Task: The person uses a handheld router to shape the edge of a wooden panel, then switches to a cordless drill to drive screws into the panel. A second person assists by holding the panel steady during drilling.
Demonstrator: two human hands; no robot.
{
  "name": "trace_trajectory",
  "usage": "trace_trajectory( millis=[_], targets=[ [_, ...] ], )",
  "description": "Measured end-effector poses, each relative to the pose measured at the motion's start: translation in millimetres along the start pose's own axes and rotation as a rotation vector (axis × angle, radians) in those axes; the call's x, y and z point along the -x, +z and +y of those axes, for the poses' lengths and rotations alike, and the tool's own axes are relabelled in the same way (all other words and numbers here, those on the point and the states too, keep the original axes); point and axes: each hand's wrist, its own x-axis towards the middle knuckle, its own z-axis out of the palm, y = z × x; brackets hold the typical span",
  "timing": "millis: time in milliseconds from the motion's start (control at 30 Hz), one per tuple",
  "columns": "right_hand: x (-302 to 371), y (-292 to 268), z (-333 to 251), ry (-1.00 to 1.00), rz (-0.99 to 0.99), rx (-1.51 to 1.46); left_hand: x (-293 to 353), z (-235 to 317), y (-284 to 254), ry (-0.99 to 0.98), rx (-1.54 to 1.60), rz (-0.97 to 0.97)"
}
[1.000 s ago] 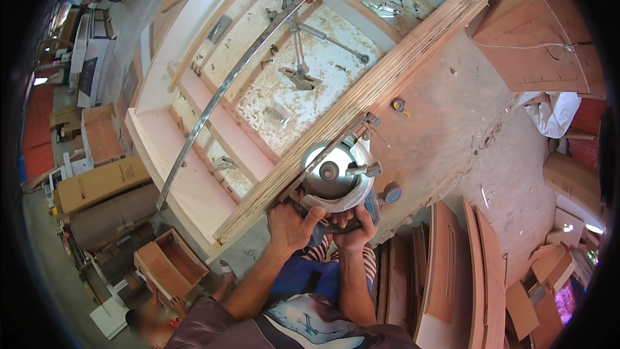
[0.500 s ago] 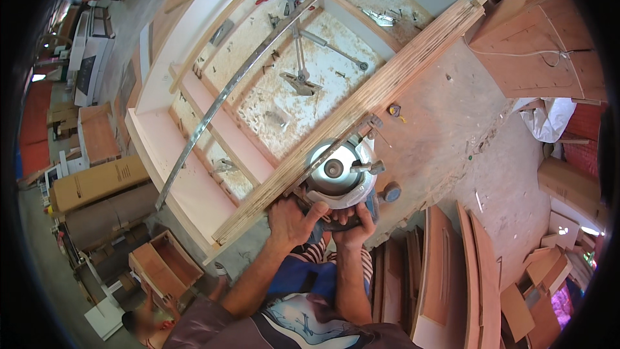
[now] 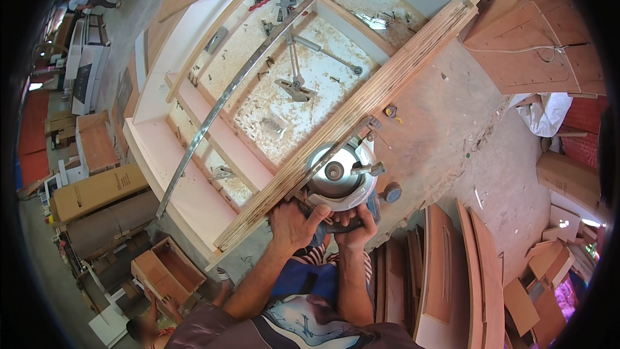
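Steel-bladed circular saw (image 3: 334,172): sat at the near side of the layered wood beam (image 3: 363,106) | Right hand (image 3: 354,232): yours, gripping the saw | Left hand (image 3: 292,225): yours, thumb beside the saw, grip could not be told | Long metal strip (image 3: 227,92): lay across the wooden frame (image 3: 223,140)

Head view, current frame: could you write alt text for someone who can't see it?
A person's bare right hand grips a circular saw with a round silver blade beside a long, layered plywood beam, the left hand alongside the saw. The beam edges a pale wooden frame strewn with brown dust and grey metal fittings, crossed by a long silver metal strip.
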Motion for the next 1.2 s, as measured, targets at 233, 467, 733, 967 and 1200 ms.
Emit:
trace_trajectory(
  millis=[233, 467, 733, 967, 1200],
  targets=[
    [-6, 1, -4, -0.015, 0.019, -0.069, -4, 7, 1, 0.003, -0.031, 0.007],
    [-11, 2, -11, 0.000, 0.039, 0.011, -13, 13, 4, -0.015, 0.003, -0.020],
    [-19, 2, -16, -0.005, 0.069, 0.021, -20, 15, 8, 0.018, -0.003, -0.021],
    [-24, 7, -23, -0.016, 0.077, 0.019, -27, 25, 9, 0.026, 0.028, -0.009],
    [-27, -3, -22, 0.003, 0.029, -0.106, -26, 28, 9, -0.079, -0.010, -0.061]
  ],
)
